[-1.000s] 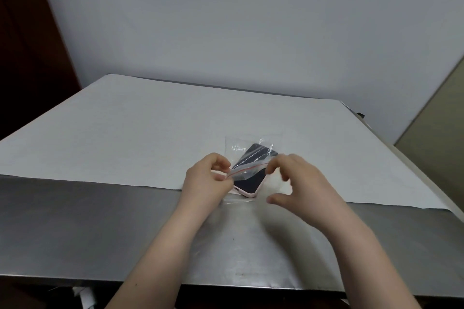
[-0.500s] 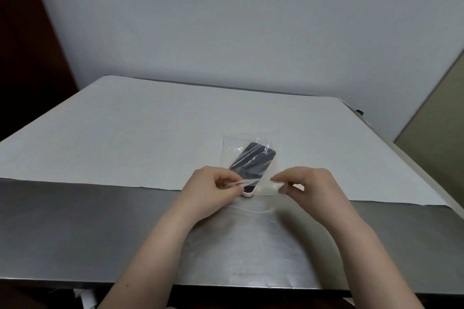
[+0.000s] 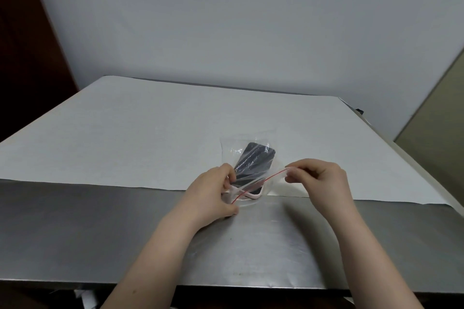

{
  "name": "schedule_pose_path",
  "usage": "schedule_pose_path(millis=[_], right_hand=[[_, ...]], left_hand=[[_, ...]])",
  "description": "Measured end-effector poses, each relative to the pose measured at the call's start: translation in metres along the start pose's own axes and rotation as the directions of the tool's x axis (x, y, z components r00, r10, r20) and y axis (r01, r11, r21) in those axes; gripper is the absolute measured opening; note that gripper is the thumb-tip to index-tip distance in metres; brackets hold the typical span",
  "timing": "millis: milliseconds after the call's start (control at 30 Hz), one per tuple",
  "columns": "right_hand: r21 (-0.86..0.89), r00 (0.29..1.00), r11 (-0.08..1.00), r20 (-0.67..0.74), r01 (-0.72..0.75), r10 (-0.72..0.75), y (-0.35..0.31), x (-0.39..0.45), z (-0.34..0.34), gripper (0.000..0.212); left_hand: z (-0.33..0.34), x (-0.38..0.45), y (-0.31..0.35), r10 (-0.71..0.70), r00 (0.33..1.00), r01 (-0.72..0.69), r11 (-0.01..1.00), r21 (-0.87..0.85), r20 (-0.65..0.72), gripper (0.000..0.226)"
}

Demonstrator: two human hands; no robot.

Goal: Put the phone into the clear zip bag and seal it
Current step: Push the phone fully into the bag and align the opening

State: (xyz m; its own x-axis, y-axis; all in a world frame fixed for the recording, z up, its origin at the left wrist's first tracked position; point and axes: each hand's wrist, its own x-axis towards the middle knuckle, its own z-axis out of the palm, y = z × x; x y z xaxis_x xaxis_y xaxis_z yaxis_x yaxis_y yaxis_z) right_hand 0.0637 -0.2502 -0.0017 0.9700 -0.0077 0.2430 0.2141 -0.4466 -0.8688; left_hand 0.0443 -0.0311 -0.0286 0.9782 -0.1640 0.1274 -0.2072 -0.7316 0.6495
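Note:
A clear zip bag (image 3: 231,144) with a red zip line lies at the near edge of the white sheet, just ahead of me. Inside it is a black-screened phone (image 3: 254,160) in a pale pink case, tilted with its top to the right. My left hand (image 3: 213,194) pinches the left end of the bag's mouth against the table. The right end of the red strip is raised off the surface, pinched by my right hand (image 3: 319,179). The strip runs slanted between my two hands, across the phone's near end.
A white paper sheet (image 3: 150,138) covers most of the steel table (image 3: 100,228); bare metal shows along the near edge. A grey wall stands behind, a dark door at the left, and an olive panel at the far right.
My right hand has lifted the right end of the zip strip up and to the right, and the hands have spread apart. The left hand slid down to the strip's left end.

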Motion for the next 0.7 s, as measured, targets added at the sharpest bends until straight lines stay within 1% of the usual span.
schedule_pose_path(millis=[100,167,267,333,400,433,533,567,633,700], right_hand=[[0.026,0.999,0.999,-0.042,-0.021,0.022,0.002,0.001,0.004,0.022],[0.029,0.996,0.999,-0.081,-0.034,0.037,0.004,0.001,0.005,0.022],[0.056,0.990,0.996,-0.126,-0.063,0.070,0.005,0.003,0.007,0.022],[0.079,0.985,0.994,-0.143,-0.080,0.091,0.006,0.003,0.007,0.022],[0.093,0.982,0.992,-0.155,-0.091,0.104,0.007,0.004,0.008,0.021],[0.094,0.981,0.991,-0.160,-0.093,0.108,0.007,0.004,0.008,0.020],[0.097,0.978,0.990,-0.173,-0.098,0.114,0.007,0.003,0.010,0.020],[0.102,0.977,0.989,-0.179,-0.103,0.120,0.007,0.003,0.010,0.019],[0.108,0.975,0.988,-0.184,-0.108,0.127,0.007,0.004,0.009,0.020],[0.091,0.979,0.991,-0.170,-0.095,0.110,0.007,0.005,0.008,0.022]], left_hand=[[-0.001,-0.001,0.001,0.021,1.000,-0.021,0.999,0.048,0.001,0.021],[-0.001,-0.001,0.001,0.010,0.999,-0.008,0.997,0.083,-0.032,0.019],[0.000,-0.001,-0.001,-0.037,0.995,0.038,0.999,0.015,-0.090,0.013],[0.001,-0.002,0.001,-0.052,0.996,0.052,0.999,-0.003,-0.077,0.015],[0.004,-0.002,0.004,-0.046,0.999,0.047,0.997,0.055,-0.028,0.022],[0.006,-0.002,0.007,-0.033,0.999,0.034,0.995,0.099,-0.012,0.021],[0.010,-0.002,0.013,0.036,0.999,-0.033,0.979,0.202,-0.011,0.008],[0.010,-0.002,0.014,0.053,0.998,-0.048,0.976,0.212,-0.020,0.009],[0.008,-0.002,0.012,0.048,0.997,-0.038,0.988,0.152,-0.062,0.012],[0.003,-0.001,0.007,-0.011,0.993,0.015,0.999,0.034,-0.120,0.010]])
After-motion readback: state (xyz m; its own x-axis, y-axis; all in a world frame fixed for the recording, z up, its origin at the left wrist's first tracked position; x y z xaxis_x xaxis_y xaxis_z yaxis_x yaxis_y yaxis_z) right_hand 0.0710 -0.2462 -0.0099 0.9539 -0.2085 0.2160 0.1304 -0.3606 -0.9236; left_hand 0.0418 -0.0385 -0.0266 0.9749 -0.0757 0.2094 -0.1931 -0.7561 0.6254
